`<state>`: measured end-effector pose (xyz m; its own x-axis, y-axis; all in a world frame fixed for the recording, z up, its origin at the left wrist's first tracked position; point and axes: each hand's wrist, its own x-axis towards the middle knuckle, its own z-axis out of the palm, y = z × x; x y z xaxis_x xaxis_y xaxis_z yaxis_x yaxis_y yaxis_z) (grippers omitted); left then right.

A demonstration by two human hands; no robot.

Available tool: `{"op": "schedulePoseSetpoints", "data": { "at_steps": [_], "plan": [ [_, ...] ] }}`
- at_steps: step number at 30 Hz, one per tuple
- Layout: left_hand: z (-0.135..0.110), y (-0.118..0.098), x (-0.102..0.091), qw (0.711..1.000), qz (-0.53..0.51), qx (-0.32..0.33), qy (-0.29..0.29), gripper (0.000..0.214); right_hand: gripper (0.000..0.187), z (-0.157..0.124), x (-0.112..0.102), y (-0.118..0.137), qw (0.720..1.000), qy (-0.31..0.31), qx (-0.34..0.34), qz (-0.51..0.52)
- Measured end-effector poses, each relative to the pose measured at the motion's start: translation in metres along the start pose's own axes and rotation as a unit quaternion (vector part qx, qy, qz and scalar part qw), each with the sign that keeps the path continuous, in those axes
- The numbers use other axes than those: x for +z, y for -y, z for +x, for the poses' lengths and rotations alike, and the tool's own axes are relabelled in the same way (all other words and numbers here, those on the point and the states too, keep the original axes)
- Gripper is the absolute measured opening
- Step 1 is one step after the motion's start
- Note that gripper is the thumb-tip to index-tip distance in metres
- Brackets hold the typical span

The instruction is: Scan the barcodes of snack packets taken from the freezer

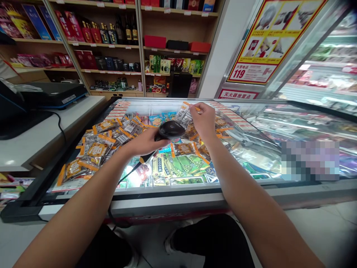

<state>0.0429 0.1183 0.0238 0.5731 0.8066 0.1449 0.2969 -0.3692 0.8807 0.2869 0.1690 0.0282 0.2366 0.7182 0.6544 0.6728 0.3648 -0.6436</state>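
My left hand (145,142) is wrapped round the handle of a black barcode scanner (171,129), whose head points away to the right. A cable (131,172) trails from it over the freezer's front edge. Between the fingers of my right hand (203,117) is the orange top edge of a small clear snack packet (184,114), with its printed label side showing, just beyond the scanner head. Similar orange-edged snack packets (97,149) lie heaped on the glass to the left. More of them (184,149) lie under and beside my right hand.
The glass-topped chest freezer (173,201) spans the front, with green bags (182,165) of frozen food inside. A counter (16,152) with a black machine (52,93) stands at left. Shelves (178,52) of boxes and bottles line the back, and a pillar holds a poster (275,41).
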Motion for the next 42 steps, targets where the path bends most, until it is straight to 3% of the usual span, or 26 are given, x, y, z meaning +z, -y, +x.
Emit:
{"op": "schedulePoseSetpoints", "data": {
  "at_steps": [3,6,8,10,13,16,21,24,27,32,36,42],
  "plan": [
    [-0.001,0.0,-0.011,0.997,-0.067,-0.024,-0.016,0.031,0.03,0.002,-0.007,-0.001,0.999,0.034,0.016,0.0],
    [-0.004,-0.002,-0.027,0.981,-0.167,-0.002,-0.099,0.032,0.037,0.005,-0.02,-0.002,0.98,0.2,0.001,0.014],
    [-0.006,-0.005,-0.038,0.959,-0.221,0.033,-0.173,0.033,0.039,0.006,-0.028,-0.004,0.942,0.334,-0.02,0.006],
    [-0.007,-0.007,-0.048,0.937,-0.254,0.054,-0.235,0.034,0.034,0.005,-0.031,-0.004,0.911,0.41,-0.044,-0.021],
    [-0.006,-0.007,-0.057,0.908,-0.269,0.05,-0.317,0.038,0.023,-0.001,-0.02,0.002,0.915,0.389,-0.092,-0.047],
    [-0.002,-0.003,-0.058,0.895,-0.264,0.025,-0.36,0.042,0.026,-0.014,0.011,0.012,0.913,0.385,-0.126,-0.035],
    [0.003,-0.002,-0.048,0.906,-0.257,0.001,-0.336,0.041,0.054,-0.039,0.072,0.027,0.85,0.453,-0.249,-0.099],
    [0.004,-0.002,-0.042,0.912,-0.253,0.008,-0.323,0.035,0.044,-0.043,0.084,0.031,0.836,0.443,-0.275,-0.169],
    [0.005,-0.001,-0.04,0.916,-0.247,0.013,-0.315,0.03,0.035,-0.039,0.073,0.031,0.848,0.404,-0.262,-0.224],
    [0.007,0.003,-0.036,0.933,-0.207,0.011,-0.296,0.026,0.038,-0.022,0.039,0.016,0.953,0.283,-0.065,-0.083],
    [0.006,0.004,-0.026,0.97,-0.138,0.0,-0.199,0.025,0.044,-0.006,0.021,-0.007,0.985,0.164,0.054,0.003],
    [0.001,0.0,-0.013,0.998,0.015,-0.014,-0.065,0.026,0.044,0.003,0.017,-0.023,0.984,0.124,0.094,0.082]
  ]
}}
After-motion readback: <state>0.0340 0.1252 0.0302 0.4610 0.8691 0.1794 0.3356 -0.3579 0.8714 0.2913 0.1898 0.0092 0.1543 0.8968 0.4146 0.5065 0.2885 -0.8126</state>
